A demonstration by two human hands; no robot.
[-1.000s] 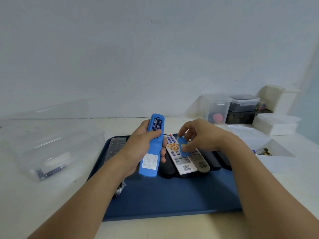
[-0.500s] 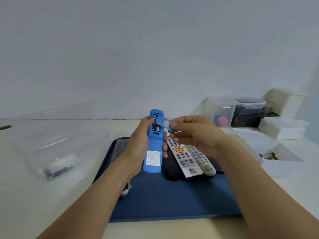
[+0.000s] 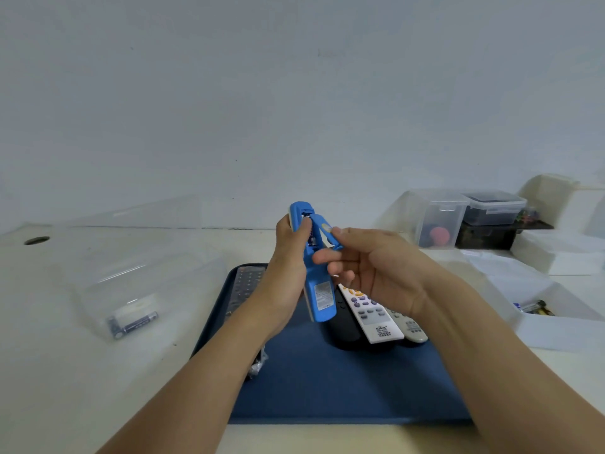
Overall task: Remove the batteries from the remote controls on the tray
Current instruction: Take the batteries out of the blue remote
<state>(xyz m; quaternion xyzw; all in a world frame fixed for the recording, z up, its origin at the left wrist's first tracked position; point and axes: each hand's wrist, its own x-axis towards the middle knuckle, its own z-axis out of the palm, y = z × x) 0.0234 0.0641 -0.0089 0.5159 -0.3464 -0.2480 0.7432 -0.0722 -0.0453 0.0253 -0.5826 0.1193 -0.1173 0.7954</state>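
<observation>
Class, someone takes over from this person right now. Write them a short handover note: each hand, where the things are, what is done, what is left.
Left hand grips the blue remote upright over the tray, back facing you, thumb at the open battery bay.
Right hand pinches the blue battery cover beside the bay.
Done: cover is off; one battery lies in the clear box on the left.
Left: batteries appear to sit in the blue remote; pull them. The white remote, grey remote and black remote lie on the tray, face up or unclear, not visibly opened.
</observation>
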